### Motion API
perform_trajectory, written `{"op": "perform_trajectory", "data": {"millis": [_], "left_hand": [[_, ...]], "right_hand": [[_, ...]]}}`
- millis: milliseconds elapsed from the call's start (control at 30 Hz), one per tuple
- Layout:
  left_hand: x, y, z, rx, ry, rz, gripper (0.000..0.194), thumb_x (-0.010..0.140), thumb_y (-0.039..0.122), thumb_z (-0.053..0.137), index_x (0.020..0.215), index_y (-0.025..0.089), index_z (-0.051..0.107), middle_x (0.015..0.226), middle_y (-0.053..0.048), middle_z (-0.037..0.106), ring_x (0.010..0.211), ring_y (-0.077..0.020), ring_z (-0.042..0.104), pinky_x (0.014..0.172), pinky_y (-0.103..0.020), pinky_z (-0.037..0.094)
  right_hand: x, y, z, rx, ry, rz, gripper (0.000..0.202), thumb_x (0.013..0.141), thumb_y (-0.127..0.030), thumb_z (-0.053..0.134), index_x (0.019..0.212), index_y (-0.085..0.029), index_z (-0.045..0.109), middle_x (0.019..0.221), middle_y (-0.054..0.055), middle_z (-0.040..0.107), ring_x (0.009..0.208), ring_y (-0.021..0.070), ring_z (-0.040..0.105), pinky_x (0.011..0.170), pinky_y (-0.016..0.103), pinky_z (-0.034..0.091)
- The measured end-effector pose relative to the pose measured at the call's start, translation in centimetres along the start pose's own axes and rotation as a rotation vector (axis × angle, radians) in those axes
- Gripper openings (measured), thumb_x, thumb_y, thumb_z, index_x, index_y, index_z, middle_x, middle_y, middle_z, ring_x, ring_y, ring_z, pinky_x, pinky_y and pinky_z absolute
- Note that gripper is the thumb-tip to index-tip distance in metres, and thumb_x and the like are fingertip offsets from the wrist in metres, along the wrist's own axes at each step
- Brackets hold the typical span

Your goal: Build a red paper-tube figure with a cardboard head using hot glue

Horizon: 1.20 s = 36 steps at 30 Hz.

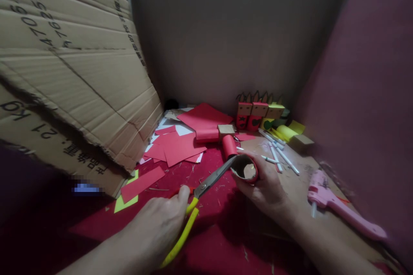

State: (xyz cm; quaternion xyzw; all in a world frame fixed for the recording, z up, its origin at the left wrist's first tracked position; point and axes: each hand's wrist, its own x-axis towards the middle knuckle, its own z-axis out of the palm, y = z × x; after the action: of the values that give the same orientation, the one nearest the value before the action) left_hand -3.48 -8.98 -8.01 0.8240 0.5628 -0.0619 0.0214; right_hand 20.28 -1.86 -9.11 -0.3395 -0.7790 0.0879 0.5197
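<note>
My left hand (163, 219) is closed around the handles of yellow-handled scissors (209, 182). Their blades look nearly closed, and the tips are at the rim of a cardboard tube (238, 168) wrapped in red. I cannot tell whether the tips are cutting or only touching it. My right hand (271, 193) grips that tube from the right, its open end facing me. Just beyond lie two red paper-covered tubes, one on its side (207, 135) and one pointing towards me (229, 146), beside a small cardboard block (226, 129).
Red paper sheets (180, 148) lie left of centre, and a red strip (143, 184) rests on yellow paper. Several box-headed paper figures (252, 113) stand at the back. White markers (287, 159) and a pink glue gun (332, 202) lie right. A large cardboard sheet (80, 60) leans left.
</note>
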Motion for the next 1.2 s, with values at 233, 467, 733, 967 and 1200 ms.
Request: {"op": "perform_trajectory", "data": {"millis": [233,467,733,967,1200], "left_hand": [[-0.2,-0.4,1.5,-0.019,0.137,-0.013,0.022,0.075,0.017,0.042,0.097,0.016,0.042,0.062,-0.003,0.059,0.050,-0.0224,0.058,0.045,-0.029,0.023],[-0.3,-1.2,0.4,-0.258,0.273,-0.067,0.018,0.087,0.034,0.031,0.091,0.020,0.040,0.071,-0.005,0.059,0.058,-0.0206,0.055,0.050,-0.030,0.032],[0.1,-3.2,-0.1,-0.311,0.355,0.105,0.009,0.088,0.026,0.034,0.091,0.020,0.040,0.080,-0.004,0.057,0.065,-0.0172,0.053,0.058,-0.029,0.039],[0.4,-3.0,0.8,-0.265,0.358,0.198,0.016,0.085,0.024,0.037,0.100,0.021,0.031,0.075,-0.002,0.056,0.058,-0.0186,0.054,0.050,-0.028,0.036],[0.6,-2.8,0.8,-0.234,0.329,0.278,0.018,0.086,0.026,0.038,0.100,0.022,0.028,0.072,-0.001,0.058,0.055,-0.0184,0.053,0.048,-0.028,0.033]], "right_hand": [[0.2,-0.6,0.0,0.044,-0.051,0.018,0.037,0.076,-0.013,0.061,0.111,-0.023,0.053,0.097,0.004,0.065,0.084,0.0174,0.062,0.076,0.032,0.051],[1.1,-1.4,-1.4,0.365,-0.219,0.343,0.031,0.067,-0.014,0.063,0.098,-0.021,0.058,0.083,0.000,0.062,0.073,0.0154,0.058,0.067,0.029,0.049],[0.9,-0.4,-2.6,1.358,-0.531,0.671,0.034,0.061,-0.028,0.058,0.092,-0.014,0.054,0.070,0.006,0.063,0.055,0.0178,0.059,0.044,0.027,0.046],[0.7,-0.4,-2.3,1.474,-0.492,0.739,0.035,0.059,-0.034,0.053,0.088,-0.014,0.055,0.073,0.010,0.063,0.056,0.0189,0.061,0.038,0.025,0.046],[0.7,-0.4,-2.0,1.499,-0.544,0.762,0.035,0.058,-0.035,0.052,0.086,-0.014,0.055,0.072,0.009,0.063,0.056,0.0187,0.061,0.040,0.026,0.049]]}}
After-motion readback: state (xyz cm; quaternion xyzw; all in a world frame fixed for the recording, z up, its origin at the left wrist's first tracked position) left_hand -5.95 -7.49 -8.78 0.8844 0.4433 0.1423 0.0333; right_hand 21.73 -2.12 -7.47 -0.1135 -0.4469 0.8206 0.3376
